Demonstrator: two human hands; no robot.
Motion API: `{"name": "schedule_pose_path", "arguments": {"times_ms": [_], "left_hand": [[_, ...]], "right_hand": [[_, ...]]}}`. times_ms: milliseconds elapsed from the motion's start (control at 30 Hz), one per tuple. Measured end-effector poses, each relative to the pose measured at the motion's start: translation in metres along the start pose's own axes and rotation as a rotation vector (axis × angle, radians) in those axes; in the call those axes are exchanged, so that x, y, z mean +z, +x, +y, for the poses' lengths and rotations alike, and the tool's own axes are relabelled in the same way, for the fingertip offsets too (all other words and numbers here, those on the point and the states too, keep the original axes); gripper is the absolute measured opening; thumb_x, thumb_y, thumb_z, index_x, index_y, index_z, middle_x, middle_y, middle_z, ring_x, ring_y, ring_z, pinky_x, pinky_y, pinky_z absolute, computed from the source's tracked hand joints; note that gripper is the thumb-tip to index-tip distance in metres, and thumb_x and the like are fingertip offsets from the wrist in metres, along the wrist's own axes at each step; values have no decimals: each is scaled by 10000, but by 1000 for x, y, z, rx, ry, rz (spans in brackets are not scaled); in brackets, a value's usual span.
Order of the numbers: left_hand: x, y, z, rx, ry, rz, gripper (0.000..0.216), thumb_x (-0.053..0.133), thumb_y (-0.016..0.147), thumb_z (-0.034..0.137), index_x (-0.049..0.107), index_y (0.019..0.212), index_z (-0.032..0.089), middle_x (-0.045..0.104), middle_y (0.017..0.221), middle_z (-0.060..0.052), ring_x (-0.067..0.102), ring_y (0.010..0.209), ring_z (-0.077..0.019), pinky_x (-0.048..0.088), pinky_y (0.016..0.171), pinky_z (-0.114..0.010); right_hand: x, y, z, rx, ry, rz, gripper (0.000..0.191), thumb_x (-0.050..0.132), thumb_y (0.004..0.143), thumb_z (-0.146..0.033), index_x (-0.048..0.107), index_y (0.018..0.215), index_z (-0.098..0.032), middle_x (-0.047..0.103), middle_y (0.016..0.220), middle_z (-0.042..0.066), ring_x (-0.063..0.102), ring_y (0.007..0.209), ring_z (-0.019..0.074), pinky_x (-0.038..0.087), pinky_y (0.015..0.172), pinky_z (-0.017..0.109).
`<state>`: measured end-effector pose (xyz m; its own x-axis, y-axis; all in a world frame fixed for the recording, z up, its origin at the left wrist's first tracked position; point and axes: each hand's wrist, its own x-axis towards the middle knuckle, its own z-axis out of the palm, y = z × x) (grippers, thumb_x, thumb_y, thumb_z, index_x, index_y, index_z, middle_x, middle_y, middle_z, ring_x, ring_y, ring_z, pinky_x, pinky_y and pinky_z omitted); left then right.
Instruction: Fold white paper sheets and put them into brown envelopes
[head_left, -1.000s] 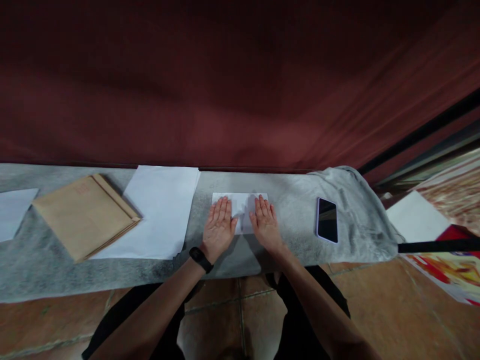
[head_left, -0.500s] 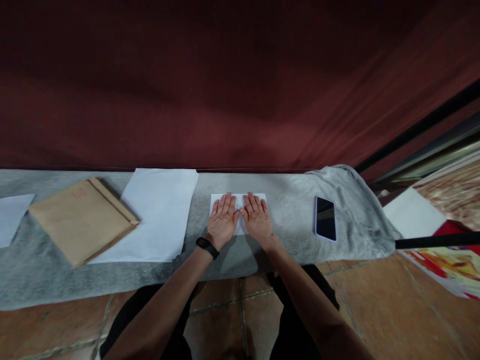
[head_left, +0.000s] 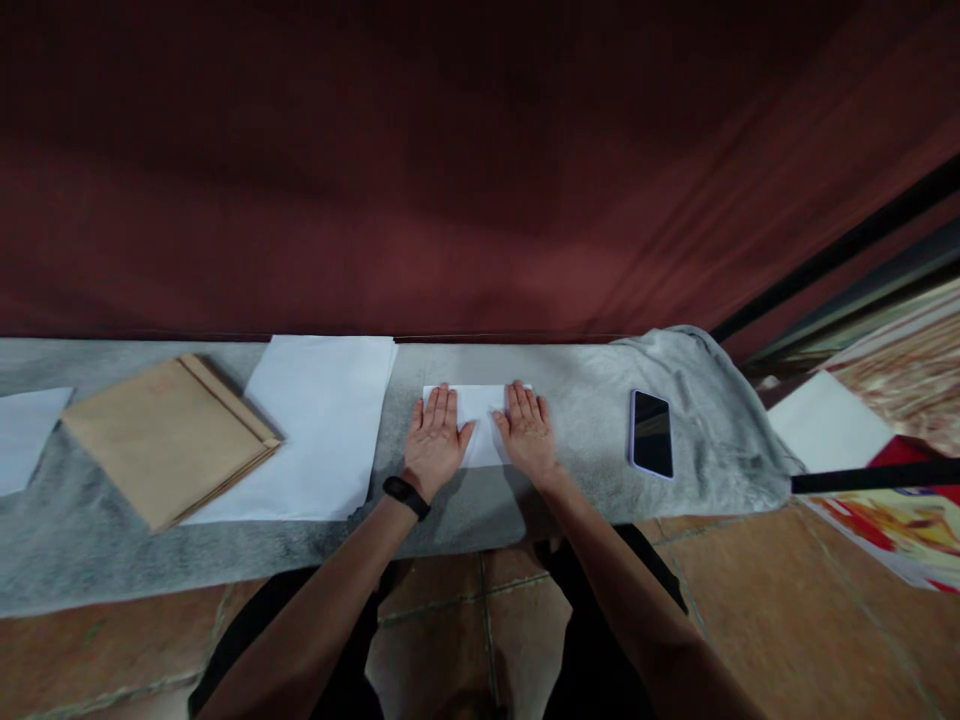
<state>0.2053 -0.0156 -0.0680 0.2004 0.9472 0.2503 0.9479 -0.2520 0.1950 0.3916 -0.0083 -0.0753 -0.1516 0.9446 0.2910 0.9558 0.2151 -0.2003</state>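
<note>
A small white sheet of paper (head_left: 482,424), possibly folded, lies flat on the grey cloth-covered surface (head_left: 585,400) in front of me. Over its left edge rests my left hand (head_left: 436,440), palm down, fingers stretched forward and thumb out to the side. My right hand (head_left: 529,430) lies likewise across the right edge, fingers pointing away from me. Both hands are flat and grip nothing. Between the two thumbs the middle of the paper shows; its side edges are partly hidden under the hands.
Left of my hands is a stack of larger white paper (head_left: 322,420), with brown paper envelopes (head_left: 176,440) overlapping it. Another white sheet (head_left: 30,435) sits at the far left. To the right lies a phone (head_left: 651,434). A dark red curtain-like backdrop (head_left: 480,200) rises behind the surface.
My hands have slid apart, the left one leftward and the right one rightward, from the middle of the paper to its sides. More of the paper's middle is visible.
</note>
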Motion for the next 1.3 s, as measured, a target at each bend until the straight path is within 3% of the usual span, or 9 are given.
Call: {"name": "schedule_pose_path", "arguments": {"times_ms": [400, 667, 800, 1000, 1300], "left_hand": [[-5, 0, 7, -39, -12, -15, 698, 333, 999, 461, 338, 1529, 5, 328, 1596, -214, 248, 1518, -321, 141, 1248, -532], [-5, 0, 8, -44, -7, -31, 696, 334, 1001, 457, 335, 1529, 4, 300, 1605, -214, 228, 1524, -325, 138, 1246, -546], [-5, 0, 8, -43, 0, -24, 693, 328, 1004, 455, 341, 1525, -2, 314, 1598, -220, 235, 1522, -325, 136, 1246, -542], [-4, -1, 7, -34, 52, -30, 678, 305, 1015, 443, 343, 1524, -2, 312, 1602, -216, 251, 1516, -329, 176, 1237, -526], [-5, 0, 6, -37, 51, -23, 682, 325, 1011, 445, 342, 1524, -3, 316, 1598, -222, 257, 1513, -331, 195, 1232, -526]], "right_hand": [[-3, -5, 18, 17, -29, 13, 630, 305, 1060, -456, 362, 1527, -37, 415, 1554, 224, 373, 1446, 320, 267, 1182, 525], [-11, -6, 27, 139, -64, 27, 597, 308, 1054, -393, 361, 1531, -38, 390, 1567, 229, 359, 1453, 351, 250, 1180, 577], [-18, -6, 17, 75, -43, 37, 584, 305, 1053, -339, 309, 1551, -34, 297, 1614, 224, 290, 1494, 337, 227, 1199, 568], [-12, -16, -18, -125, 64, -88, 569, 322, 1060, -366, 300, 1568, -112, 300, 1635, 127, 272, 1511, 262, 226, 1233, 478], [-10, -19, -16, -92, 38, -69, 578, 356, 1056, -410, 328, 1560, -128, 329, 1620, 126, 314, 1494, 281, 231, 1225, 489]]}}
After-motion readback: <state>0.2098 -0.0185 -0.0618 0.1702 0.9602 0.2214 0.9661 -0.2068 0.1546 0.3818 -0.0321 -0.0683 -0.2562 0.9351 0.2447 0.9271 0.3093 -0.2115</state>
